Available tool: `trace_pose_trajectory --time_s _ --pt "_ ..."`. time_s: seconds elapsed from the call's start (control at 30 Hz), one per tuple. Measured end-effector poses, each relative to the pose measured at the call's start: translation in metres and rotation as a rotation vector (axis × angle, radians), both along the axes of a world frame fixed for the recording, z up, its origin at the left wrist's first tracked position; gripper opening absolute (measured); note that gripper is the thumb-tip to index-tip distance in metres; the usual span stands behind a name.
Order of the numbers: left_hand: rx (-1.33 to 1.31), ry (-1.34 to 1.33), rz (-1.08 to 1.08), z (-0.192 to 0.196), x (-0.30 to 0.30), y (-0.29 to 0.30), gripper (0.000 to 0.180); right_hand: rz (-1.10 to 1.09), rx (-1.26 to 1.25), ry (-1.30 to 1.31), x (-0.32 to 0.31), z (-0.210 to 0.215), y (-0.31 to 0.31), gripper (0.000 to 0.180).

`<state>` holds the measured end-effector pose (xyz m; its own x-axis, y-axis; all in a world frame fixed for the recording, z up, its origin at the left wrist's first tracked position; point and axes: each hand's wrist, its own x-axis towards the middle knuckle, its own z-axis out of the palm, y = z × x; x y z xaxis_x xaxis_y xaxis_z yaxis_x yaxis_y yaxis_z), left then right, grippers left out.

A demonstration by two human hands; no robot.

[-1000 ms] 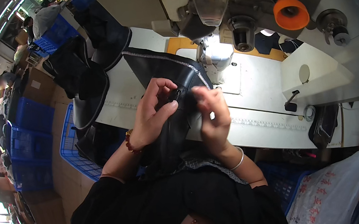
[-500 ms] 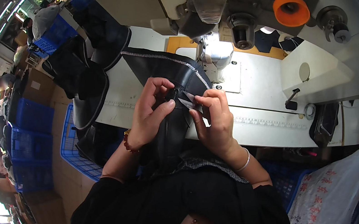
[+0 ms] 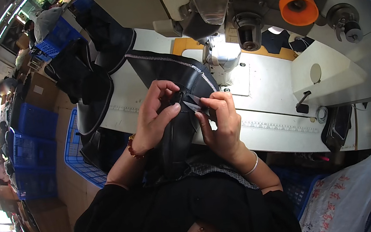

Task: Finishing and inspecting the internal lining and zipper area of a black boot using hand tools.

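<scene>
Since a second ago the right hand (image 3: 222, 125) has shifted small snips (image 3: 192, 104) to the zippered black boot upper (image 3: 181, 116), fingers pinching them, while the left hand (image 3: 156, 115) pinches the leather.

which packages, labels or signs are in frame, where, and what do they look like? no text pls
White plastic bag: lower right, beside the person's right arm; crumpled, with red printing.
Cardboard box: left, on the floor by the blue crates; brown, with a small white label.
Ruler strip: along the front edge of the white sewing table; long, thin, pale with fine markings.
No screens visible.
</scene>
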<state>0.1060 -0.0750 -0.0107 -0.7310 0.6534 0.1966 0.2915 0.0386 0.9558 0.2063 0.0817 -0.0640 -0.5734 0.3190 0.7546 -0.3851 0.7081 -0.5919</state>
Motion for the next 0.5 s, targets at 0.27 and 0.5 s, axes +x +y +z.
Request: trace_pose_trajectory --time_s 0.27,0.5 --pt "-0.017 -0.014 -0.019 0.000 -0.005 -0.004 0.036 0.041 -0.209 -0.062 -0.006 -0.004 0.010 0.032" --pt "-0.119 -0.095 -0.198 0.025 -0.038 -0.032 0.041 -0.035 -0.057 -0.128 -0.021 0.018 0.032 0.049"
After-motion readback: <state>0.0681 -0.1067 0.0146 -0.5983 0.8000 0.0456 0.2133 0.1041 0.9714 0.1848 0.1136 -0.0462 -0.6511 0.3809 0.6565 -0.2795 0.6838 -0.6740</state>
